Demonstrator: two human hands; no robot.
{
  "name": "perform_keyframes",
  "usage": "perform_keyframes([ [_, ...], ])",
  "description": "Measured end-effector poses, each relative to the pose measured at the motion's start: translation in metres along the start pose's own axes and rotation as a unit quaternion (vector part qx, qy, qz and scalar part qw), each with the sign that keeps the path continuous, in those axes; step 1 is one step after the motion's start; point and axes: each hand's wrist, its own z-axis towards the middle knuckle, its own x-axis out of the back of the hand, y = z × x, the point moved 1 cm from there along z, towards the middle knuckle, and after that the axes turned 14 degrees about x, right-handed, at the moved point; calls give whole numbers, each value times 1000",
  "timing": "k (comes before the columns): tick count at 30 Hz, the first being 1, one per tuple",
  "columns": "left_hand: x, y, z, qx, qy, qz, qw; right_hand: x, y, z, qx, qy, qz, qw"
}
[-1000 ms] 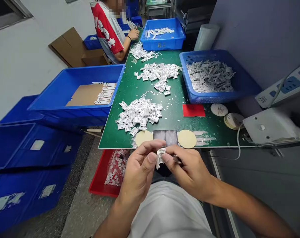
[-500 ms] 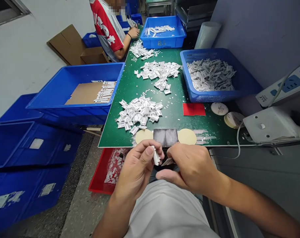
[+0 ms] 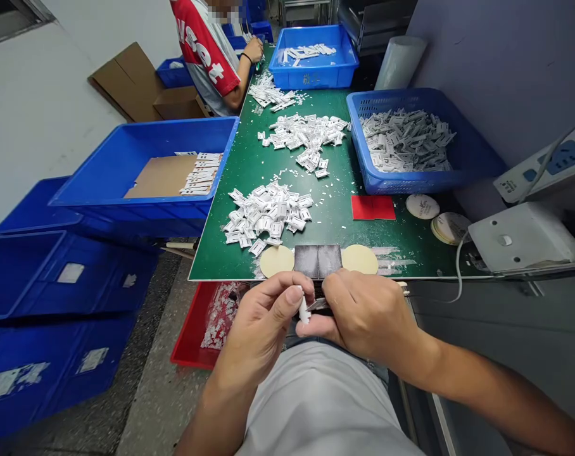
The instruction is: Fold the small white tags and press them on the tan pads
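Between thumb and fingers, my left hand [image 3: 268, 320] grips a small white plastic piece [image 3: 304, 307]. My right hand [image 3: 363, 310] is closed around a small blade-like tool [image 3: 318, 304], whose tip meets the piece; its handle is hidden in the fingers. Both hands are in front of the table's near edge. Just beyond them, a dark square pad [image 3: 317, 261] lies between two pale yellow discs. A pile of similar white pieces [image 3: 268, 215] sits on the green table [image 3: 335, 225] beyond my left hand.
Blue bins [image 3: 145, 202] stand left, a red bin [image 3: 192, 335] below the table edge. A blue basket [image 3: 387, 183] of white pieces, a red sheet [image 3: 373, 208] and a power strip [image 3: 563, 158] are on the right. A person [image 3: 211, 57] works at the far left.
My right thumb has closed in toward the white piece, and the tool tip has come up against it. The piece has shifted slightly right and down. The other person's hand has moved slightly.
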Motion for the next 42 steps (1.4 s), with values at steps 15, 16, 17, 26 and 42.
perform_keyframes([
  [15,-3,0,2,11,7,-6,1000,1,-1,-2,4,0,-44,999],
  [16,-3,0,3,10,6,-8,1000,1,-1,-3,4,0,-44,999],
  [17,-4,1,3,8,4,-9,1000,1,-1,-3,3,1,-43,999],
  [26,-8,-2,4,10,7,-8,1000,-6,-2,-10,8,14,-27,999],
  [42,28,101,218,-161,272,666,675,-42,39,-141,-314,-54,805,501],
])
